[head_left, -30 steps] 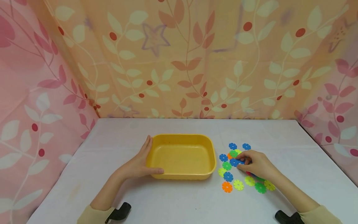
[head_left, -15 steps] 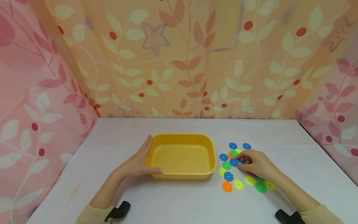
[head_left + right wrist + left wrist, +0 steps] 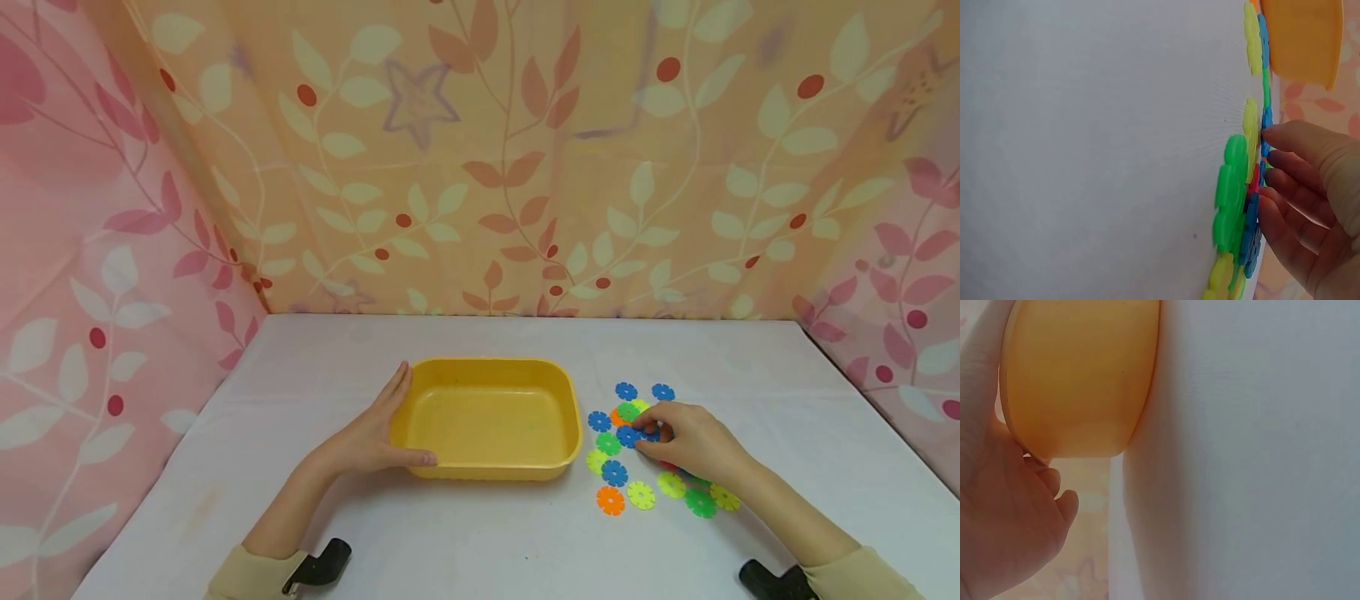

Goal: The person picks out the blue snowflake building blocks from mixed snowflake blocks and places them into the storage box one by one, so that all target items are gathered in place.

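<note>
A yellow plastic tray point(image 3: 487, 417) stands upright on the table. My left hand point(image 3: 367, 446) holds its left end, with the fingers along the outer side and the thumb on the front edge; the left wrist view shows the tray wall point(image 3: 1082, 375) beside the palm. Flat, notched plastic discs in blue, green, yellow, orange and pink lie right of the tray. My right hand point(image 3: 693, 437) is over them, fingers loosely bent. Its thumb and fingertips touch blue discs point(image 3: 1250, 231), which lie among the others; none is lifted. The hand hides part of the pile.
The table has a white cloth point(image 3: 450, 542). Floral curtains point(image 3: 480, 167) enclose its back and both sides. Near the front lie an orange disc point(image 3: 611, 501) and a green disc point(image 3: 701, 503). Black wrist devices point(image 3: 322, 565) sit at both cuffs.
</note>
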Demonstrator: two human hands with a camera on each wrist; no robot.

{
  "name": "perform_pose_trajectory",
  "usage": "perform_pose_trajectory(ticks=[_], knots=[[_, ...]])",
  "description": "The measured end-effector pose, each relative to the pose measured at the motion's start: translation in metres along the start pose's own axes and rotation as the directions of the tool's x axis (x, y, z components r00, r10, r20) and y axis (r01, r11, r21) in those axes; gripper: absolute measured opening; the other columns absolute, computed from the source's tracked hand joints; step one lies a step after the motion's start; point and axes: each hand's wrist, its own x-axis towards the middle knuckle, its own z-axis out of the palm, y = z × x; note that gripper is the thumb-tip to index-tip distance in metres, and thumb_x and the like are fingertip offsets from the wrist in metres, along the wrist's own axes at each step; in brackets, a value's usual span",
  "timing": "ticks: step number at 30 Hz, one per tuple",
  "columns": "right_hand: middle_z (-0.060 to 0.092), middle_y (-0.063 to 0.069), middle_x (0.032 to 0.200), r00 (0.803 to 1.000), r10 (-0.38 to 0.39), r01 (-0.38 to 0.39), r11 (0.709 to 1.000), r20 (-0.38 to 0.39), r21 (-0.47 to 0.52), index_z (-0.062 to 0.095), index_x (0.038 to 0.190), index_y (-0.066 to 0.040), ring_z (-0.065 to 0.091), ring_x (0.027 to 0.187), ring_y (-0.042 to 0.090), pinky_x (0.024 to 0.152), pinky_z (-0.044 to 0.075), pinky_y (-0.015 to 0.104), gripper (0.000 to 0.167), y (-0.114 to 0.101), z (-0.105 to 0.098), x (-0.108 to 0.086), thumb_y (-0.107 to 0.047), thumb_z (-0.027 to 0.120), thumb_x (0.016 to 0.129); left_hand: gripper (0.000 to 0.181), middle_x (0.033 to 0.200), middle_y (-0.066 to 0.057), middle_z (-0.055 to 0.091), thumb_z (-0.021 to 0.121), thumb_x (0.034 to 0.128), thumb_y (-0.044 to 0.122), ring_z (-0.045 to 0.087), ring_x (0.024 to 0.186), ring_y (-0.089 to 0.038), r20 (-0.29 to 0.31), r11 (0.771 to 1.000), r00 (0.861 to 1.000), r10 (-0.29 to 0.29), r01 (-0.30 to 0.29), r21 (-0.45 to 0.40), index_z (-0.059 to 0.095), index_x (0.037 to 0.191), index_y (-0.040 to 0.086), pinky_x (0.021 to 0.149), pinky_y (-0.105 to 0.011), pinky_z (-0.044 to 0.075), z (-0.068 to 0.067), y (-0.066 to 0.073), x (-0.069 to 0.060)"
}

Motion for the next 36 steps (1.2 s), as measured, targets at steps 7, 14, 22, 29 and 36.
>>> perform_pose_trajectory(ticks=[7,14,22,29,36], knots=[[0.052,-0.008,0.071,1.0,-0.003,0.003,1.0,0.005,-0.002,0.073,0.098,-0.016,0.046,0.067,0.012,0.054,0.041,0.021,0.028,0.0,-0.001,0.001,-0.031,0.083,0.078,0.13,0.163,-0.004,-0.011,0.082,0.0693,0.056,-0.001,0.148,-0.029,0.002,1.0,1.0,0.004,-0.004,0.014,-0.002,0.157,0.008,0.114,-0.055,0.014,0.001,0.001,-0.002],[0.062,-0.009,0.075,0.997,-0.001,0.007,0.996,-0.074,0.086,0.073,0.093,-0.014,0.055,0.07,0.012,0.056,0.049,0.021,0.022,-0.006,-0.01,0.004,-0.028,0.082,0.079,0.13,0.163,-0.005,-0.012,0.082,0.07,0.055,-0.001,0.148,-0.03,0.02,1.0,1.0,0.011,-0.011,0.011,-0.003,0.156,0.008,0.114,-0.054,0.014,0.002,0.005,-0.003],[0.07,-0.001,0.085,0.993,0.099,-0.067,0.914,-0.06,0.401,0.071,0.106,-0.012,0.066,0.075,0.017,0.064,0.056,0.028,0.035,-0.052,-0.019,0.026,-0.037,0.078,0.082,0.13,0.161,-0.001,-0.017,0.082,0.0716,0.052,-0.004,0.148,-0.03,0.042,1.0,0.999,-0.005,0.005,-0.021,-0.007,0.156,0.008,0.114,-0.055,0.014,0.001,0.007,-0.005],[0.073,0.013,0.091,0.994,0.045,-0.101,0.758,0.102,0.644,0.07,0.109,-0.005,0.072,0.08,0.025,0.073,0.057,0.032,0.038,-0.101,-0.002,0.058,-0.03,0.079,0.082,0.129,0.161,0.002,-0.019,0.082,0.0724,0.051,-0.005,0.148,-0.03,0.041,0.999,0.999,-0.004,0.005,-0.031,-0.008,0.156,0.01,0.114,-0.056,0.014,0.003,0.005,-0.004],[0.074,0.002,0.08,0.986,-0.055,-0.049,0.802,0.155,0.596,0.074,0.1,-0.007,0.072,0.071,0.016,0.07,0.057,0.028,0.029,-0.136,0.029,0.087,-0.027,0.081,0.081,0.129,0.161,0.003,-0.018,0.082,0.0722,0.052,-0.005,0.148,-0.029,0.032,1.0,0.999,0.0,0.001,-0.024,-0.007,0.156,0.011,0.114,-0.055,0.014,0.004,0.003,-0.004]])
